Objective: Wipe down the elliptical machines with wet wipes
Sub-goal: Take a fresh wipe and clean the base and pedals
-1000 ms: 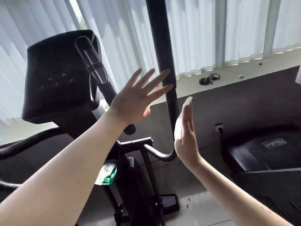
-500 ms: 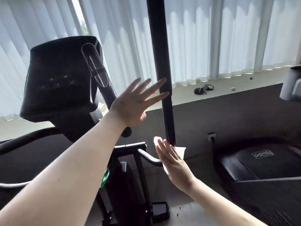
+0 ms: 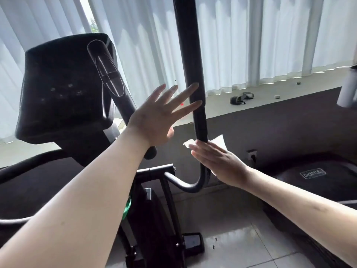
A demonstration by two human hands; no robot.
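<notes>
white curtains [image 3: 251, 35] across the window, pale ledge [image 3: 266, 93] with a black strap [image 3: 241, 98] (small bits nearby), wall socket [image 3: 252, 154], black treadmill [image 3: 313, 173] at right, glossy tiled floor [image 3: 241, 240]

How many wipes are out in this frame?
1: the wipe lies under the flat right hand, at the lower part of the upright bar. A green packet, mostly hidden behind the left forearm, may hold more.

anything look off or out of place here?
Minor only. A black strap-like item lies loose on the window ledge, small bits near it, and dark specks dot the floor tile. The handlebar where the right hand presses the wipe shows no visible damage.
</notes>
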